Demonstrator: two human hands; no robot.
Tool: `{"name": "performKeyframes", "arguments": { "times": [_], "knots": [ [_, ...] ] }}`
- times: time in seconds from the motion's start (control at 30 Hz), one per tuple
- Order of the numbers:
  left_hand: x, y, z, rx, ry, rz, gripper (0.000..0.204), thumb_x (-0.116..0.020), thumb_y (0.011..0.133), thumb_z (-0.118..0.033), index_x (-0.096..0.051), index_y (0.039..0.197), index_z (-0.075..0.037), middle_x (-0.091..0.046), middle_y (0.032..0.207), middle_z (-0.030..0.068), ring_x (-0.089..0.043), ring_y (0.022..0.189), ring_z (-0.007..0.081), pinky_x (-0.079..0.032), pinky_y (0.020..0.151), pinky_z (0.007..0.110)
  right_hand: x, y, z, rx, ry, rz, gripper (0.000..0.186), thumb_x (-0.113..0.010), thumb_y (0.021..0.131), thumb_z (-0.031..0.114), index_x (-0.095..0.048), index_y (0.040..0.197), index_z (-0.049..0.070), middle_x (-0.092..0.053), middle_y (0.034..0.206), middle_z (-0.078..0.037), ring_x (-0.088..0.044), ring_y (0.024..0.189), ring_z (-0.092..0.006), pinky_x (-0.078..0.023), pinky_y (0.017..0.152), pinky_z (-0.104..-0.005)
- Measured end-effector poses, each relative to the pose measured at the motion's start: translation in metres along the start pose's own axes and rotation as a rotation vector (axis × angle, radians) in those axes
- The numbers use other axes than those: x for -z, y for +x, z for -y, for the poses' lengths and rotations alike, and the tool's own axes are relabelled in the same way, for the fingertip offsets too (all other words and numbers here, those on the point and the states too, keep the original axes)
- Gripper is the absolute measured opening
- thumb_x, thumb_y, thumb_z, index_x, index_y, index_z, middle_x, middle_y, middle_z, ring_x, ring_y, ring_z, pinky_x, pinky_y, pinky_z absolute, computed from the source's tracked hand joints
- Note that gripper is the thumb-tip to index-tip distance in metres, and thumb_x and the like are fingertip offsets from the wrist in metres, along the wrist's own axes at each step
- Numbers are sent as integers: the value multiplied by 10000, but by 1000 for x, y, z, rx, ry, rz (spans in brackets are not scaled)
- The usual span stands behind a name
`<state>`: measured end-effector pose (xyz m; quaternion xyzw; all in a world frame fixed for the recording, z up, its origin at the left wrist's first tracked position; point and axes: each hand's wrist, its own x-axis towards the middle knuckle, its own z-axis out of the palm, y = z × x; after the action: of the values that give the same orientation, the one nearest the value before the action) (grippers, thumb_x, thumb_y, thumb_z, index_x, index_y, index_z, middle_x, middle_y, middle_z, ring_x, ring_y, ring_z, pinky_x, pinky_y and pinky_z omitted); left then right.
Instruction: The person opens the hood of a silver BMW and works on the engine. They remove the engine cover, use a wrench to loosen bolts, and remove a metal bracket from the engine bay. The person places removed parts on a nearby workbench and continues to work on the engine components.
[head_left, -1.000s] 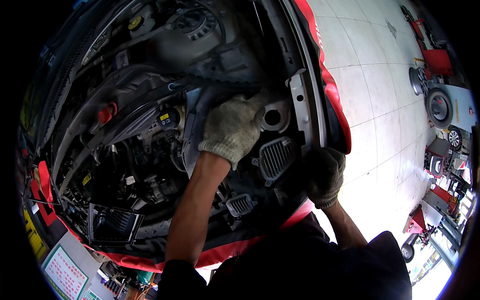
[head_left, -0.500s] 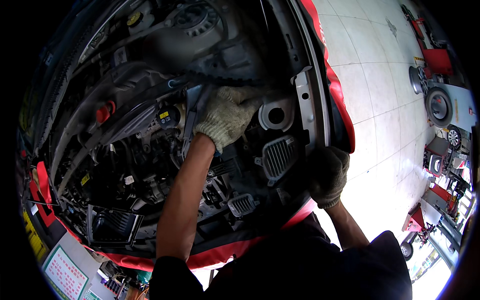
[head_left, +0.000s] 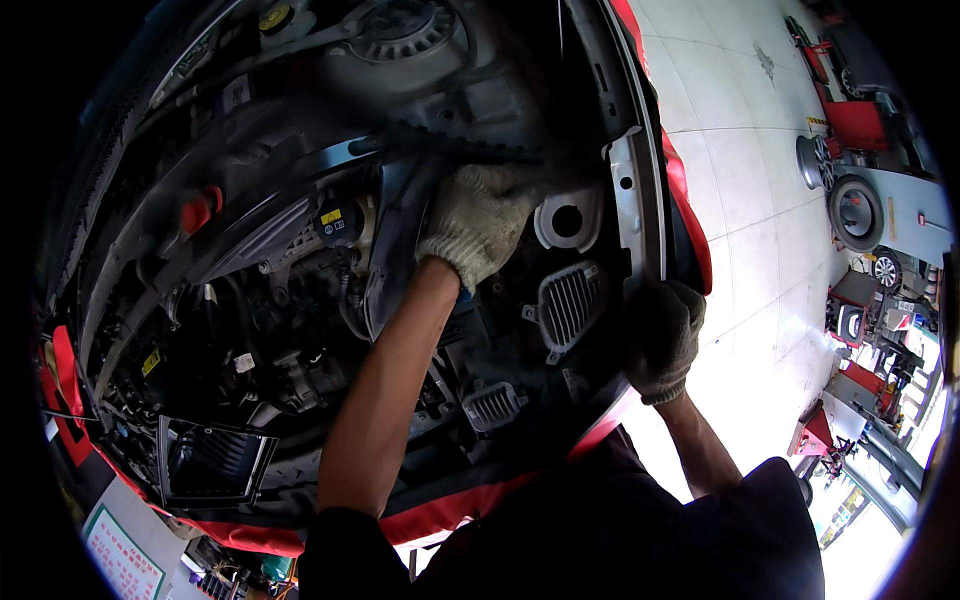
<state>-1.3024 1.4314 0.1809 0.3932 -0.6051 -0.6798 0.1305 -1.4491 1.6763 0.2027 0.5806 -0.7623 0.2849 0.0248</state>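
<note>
My left hand (head_left: 477, 225), in a pale knitted work glove, reaches down into the engine bay. Its fingers bend away to the right into deep shadow, and whatever they touch is hidden. Beside its wrist on the left lies a dark bluish plastic part (head_left: 397, 230). A grey bracket with a round hole (head_left: 566, 219) is just right of this hand, and a ribbed metal housing (head_left: 570, 308) sits lower. My right hand (head_left: 665, 345), also gloved, is closed at the fender edge (head_left: 640, 225), its fingertips in shadow.
A black open plastic box (head_left: 215, 462) sits at the bay's lower left. Hoses and an orange-red cap (head_left: 201, 210) stand farther left. A red-trimmed cover (head_left: 690, 220) drapes the car's side. Wheels (head_left: 857, 212) and red workshop equipment (head_left: 858, 125) are at far right across the tiled floor.
The view has shifted slightly over the car. My left hand now appears a little farther right, and more of the bluish plastic part beside it shows. My right hand stays at the fender edge.
</note>
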Motion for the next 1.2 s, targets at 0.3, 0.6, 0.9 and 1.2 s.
{"name": "performKeyframes", "arguments": {
  "times": [0.3, 0.6, 0.9, 1.2],
  "knots": [
    [9, 10, 24, -210, -28, 81, 295, -650, 994, -144, -715, 1247, -7, -750, 1208, 126, -688, 1102, 160, -509, 1001, 300, -4, 3, 4, -23, -14, -47, 416, -724, 778, -11, -632, 1177, 58, -630, 1066, -148, -595, 984, -364, -479, 855, -457],
    [6, -2, -2, -9, 243, 23, 283, -653, 1000, -172, -730, 1227, -21, -759, 1190, 116, -702, 1070, 177, -515, 977, 305, -2, 4, 2, 2, -3, -29, 368, -690, 828, -26, -618, 1183, 42, -633, 1064, -146, -598, 985, -336, -490, 860, -421],
    [4, 1, 6, -140, 149, 16, 290, -675, 989, -197, -736, 1218, -30, -770, 1154, 112, -712, 1034, 173, -532, 946, 324, -1, 4, 0, -5, 26, -29, 387, -711, 808, -42, -622, 1177, 38, -635, 1058, -149, -606, 971, -334, -497, 852, -416],
    [12, 6, 23, -339, 216, 5, 303, -629, 1003, -199, -721, 1222, -11, -753, 1174, 158, -721, 1076, 267, -532, 965, 345, -1, 5, 0, -2, 20, -22, 406, -732, 799, -26, -624, 1185, 40, -636, 1064, -148, -610, 989, -335, -496, 861, -417]
  ]
}}
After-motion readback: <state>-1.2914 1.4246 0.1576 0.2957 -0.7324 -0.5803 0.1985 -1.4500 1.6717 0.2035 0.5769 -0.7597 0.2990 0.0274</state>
